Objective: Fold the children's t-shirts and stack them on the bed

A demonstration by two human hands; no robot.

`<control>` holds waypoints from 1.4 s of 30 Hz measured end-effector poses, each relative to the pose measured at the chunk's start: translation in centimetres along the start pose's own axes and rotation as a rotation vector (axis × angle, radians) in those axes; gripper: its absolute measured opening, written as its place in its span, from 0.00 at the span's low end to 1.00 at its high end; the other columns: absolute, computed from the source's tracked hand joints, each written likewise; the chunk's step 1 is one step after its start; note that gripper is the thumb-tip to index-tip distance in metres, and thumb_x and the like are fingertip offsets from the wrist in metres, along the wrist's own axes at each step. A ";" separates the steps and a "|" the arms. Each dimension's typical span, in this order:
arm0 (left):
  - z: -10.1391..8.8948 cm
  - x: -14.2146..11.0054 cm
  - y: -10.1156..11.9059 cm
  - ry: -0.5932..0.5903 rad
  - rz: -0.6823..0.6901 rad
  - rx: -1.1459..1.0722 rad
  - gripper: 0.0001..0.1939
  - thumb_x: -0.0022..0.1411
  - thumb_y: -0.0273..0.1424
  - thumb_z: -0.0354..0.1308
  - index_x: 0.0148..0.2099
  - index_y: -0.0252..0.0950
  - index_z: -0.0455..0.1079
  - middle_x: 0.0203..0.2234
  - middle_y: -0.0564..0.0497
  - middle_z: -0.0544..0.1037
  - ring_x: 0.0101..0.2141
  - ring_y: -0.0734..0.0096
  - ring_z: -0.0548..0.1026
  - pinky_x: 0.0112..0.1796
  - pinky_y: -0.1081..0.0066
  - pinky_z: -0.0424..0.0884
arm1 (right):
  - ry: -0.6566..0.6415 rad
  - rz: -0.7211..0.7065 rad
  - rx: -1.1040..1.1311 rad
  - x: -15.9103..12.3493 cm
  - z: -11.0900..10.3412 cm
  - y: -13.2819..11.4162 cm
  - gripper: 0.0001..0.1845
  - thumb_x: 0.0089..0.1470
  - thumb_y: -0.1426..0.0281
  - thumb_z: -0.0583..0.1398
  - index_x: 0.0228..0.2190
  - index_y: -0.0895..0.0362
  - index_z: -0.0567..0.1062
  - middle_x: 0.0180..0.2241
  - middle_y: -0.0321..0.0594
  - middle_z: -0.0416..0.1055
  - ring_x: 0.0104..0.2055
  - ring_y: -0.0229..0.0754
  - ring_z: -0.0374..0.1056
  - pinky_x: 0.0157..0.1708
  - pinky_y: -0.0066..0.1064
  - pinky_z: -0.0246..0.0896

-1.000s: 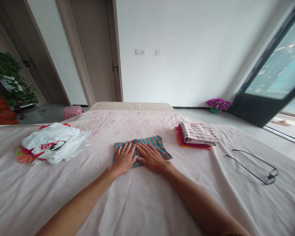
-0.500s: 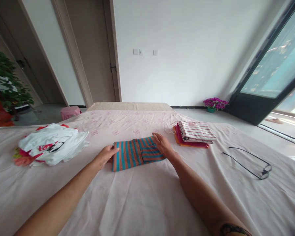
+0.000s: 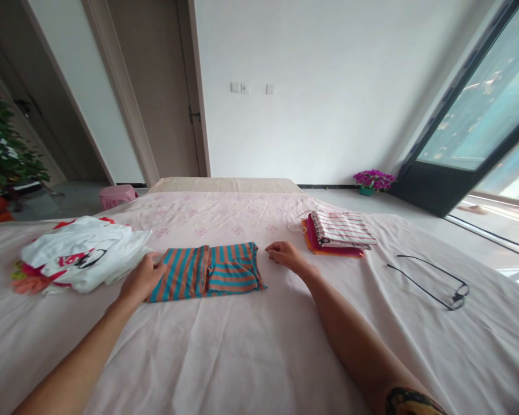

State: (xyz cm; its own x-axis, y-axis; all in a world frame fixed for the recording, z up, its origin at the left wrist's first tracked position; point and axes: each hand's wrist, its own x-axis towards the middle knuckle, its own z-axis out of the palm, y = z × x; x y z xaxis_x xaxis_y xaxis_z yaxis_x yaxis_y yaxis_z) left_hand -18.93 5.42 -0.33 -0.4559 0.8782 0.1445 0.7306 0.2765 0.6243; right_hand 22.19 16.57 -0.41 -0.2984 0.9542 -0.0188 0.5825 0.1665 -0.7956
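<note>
A folded garment with teal and orange stripes (image 3: 207, 272) lies flat on the pale pink bed sheet (image 3: 251, 351). My left hand (image 3: 142, 280) rests at its left end, fingers curled over the edge of the cloth. Off the garment's right end, my right hand (image 3: 285, 255) lies on the sheet a short gap away from it, fingers loosely curled with nothing in them.
A heap of white and red clothes (image 3: 75, 253) lies at the left. A stack of folded cloths, striped one on top (image 3: 337, 232), sits at the right. A black wire hanger (image 3: 432, 282) lies further right. Beyond the bed stand a pink stool (image 3: 115, 196) and a flower pot (image 3: 372, 181).
Both hands slid apart from the middle of the striped garment. It now lies longer and further left, with the left hand at its left end and the right hand off it.
</note>
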 end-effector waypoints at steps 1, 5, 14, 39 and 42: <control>0.1 -0.6 0.3 0.064 0.067 0.109 0.25 0.57 0.37 0.55 0.55 0.32 0.66 0.46 0.36 0.76 0.49 0.45 0.74 0.48 0.54 0.69 | -0.022 -0.002 0.028 -0.2 0.3 -0.4 0.12 0.54 0.68 0.59 0.36 0.60 0.80 0.28 0.40 0.76 0.26 0.35 0.68 0.26 0.24 0.60; 1.7 -4.5 4.8 0.027 0.511 0.127 0.15 0.63 0.37 0.53 0.49 0.39 0.70 0.45 0.43 0.75 0.49 0.55 0.72 0.52 0.59 0.66 | -0.153 -0.023 0.133 -1.5 0.8 -2.1 0.13 0.53 0.62 0.61 0.30 0.61 0.78 0.25 0.39 0.74 0.24 0.33 0.64 0.23 0.23 0.58; 6.0 -9.2 11.6 -0.348 0.842 0.007 0.13 0.56 0.33 0.65 0.45 0.43 0.74 0.41 0.50 0.77 0.47 0.59 0.73 0.50 0.60 0.67 | -0.516 -0.086 -0.040 -2.8 0.1 -3.9 0.20 0.52 0.54 0.61 0.26 0.59 0.78 0.23 0.34 0.71 0.25 0.33 0.63 0.25 0.23 0.55; 8.2 -10.4 10.2 -0.319 1.005 0.154 0.27 0.65 0.41 0.54 0.64 0.41 0.63 0.63 0.42 0.64 0.64 0.49 0.58 0.62 0.43 0.53 | 0.052 -0.476 -0.188 -5.5 6.4 -7.8 0.29 0.66 0.60 0.49 0.64 0.57 0.59 0.62 0.49 0.61 0.64 0.47 0.57 0.61 0.40 0.54; 7.8 -9.7 10.2 -0.341 0.919 -0.038 0.20 0.64 0.28 0.50 0.57 0.40 0.71 0.57 0.46 0.72 0.59 0.60 0.67 0.60 0.56 0.62 | -0.059 -0.533 -0.329 -6.0 8.9 -6.6 0.33 0.68 0.57 0.45 0.68 0.59 0.48 0.68 0.51 0.47 0.70 0.50 0.42 0.66 0.48 0.45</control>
State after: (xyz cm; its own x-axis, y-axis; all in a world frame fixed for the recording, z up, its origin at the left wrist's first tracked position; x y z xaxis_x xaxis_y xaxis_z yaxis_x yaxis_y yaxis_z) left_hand -3.10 2.80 -1.32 0.4577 0.8126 0.3608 0.7079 -0.5786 0.4051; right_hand 13.40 7.52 -0.42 -0.6478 0.7053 0.2879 0.5418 0.6922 -0.4767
